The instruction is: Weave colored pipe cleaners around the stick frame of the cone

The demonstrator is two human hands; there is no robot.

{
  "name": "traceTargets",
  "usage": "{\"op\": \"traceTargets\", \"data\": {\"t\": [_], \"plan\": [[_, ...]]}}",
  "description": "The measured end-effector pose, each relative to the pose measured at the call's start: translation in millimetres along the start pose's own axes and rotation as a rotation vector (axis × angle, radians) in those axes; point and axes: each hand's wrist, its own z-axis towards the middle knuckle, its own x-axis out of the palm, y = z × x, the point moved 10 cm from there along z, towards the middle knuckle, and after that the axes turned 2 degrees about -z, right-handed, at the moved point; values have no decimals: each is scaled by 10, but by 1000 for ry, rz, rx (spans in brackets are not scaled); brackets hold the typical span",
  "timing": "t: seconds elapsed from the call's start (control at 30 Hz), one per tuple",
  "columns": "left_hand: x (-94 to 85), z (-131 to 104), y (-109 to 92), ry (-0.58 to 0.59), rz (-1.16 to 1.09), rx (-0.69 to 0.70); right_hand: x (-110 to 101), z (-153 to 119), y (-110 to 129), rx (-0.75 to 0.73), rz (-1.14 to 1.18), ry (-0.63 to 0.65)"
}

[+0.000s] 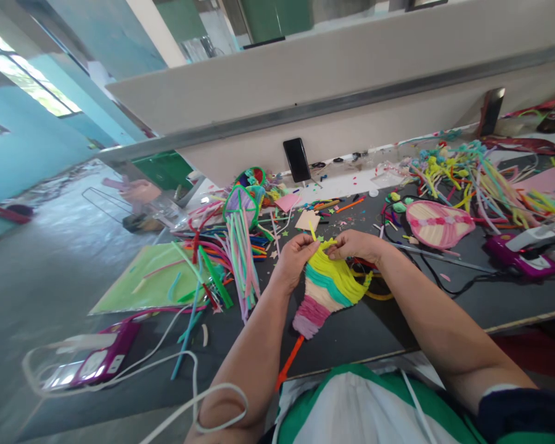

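A striped pipe-cleaner piece (332, 287) lies on the dark table in front of me, with bands of yellow, teal, cream, pink and lilac. An orange pipe cleaner (290, 362) sticks out of its narrow end toward me. At the wide far end, my left hand (296, 254) pinches the yellow edge, where a yellow pipe cleaner (312, 230) pokes up by the fingertips. My right hand (353, 245) is closed on the same yellow edge, a little to the right. The fingers hide exactly which strands each hand grips.
Bundled pipe cleaners (243, 253) and a green sheet (152, 277) lie to the left. A purple device (106, 354) with a looping white cord is nearer me; another purple device (522, 254) stands right. A finished-looking pink oval piece (439, 223) and a phone (296, 160) are farther back.
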Motion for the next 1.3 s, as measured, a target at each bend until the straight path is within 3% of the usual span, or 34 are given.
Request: {"op": "traceTargets", "data": {"t": [0.2, 0.63, 0.87, 1.13, 1.3], "plan": [[-2, -23, -8, -56, -114, -34, -29, -5, 28, -11, -20, -34], [-87, -40, 168, -187, -230, -218, 31, 32, 11, -24, -77, -31], [-118, -17, 96, -75, 5, -136, -13, 42, -13, -39, -150, -36], [-106, -58, -228, -47, 451, 125, -49, 78, -53, -41, -187, -66], [-98, -77, -222, -26, 679, 117, -86, 102, -87, -48, -254, -91]]}}
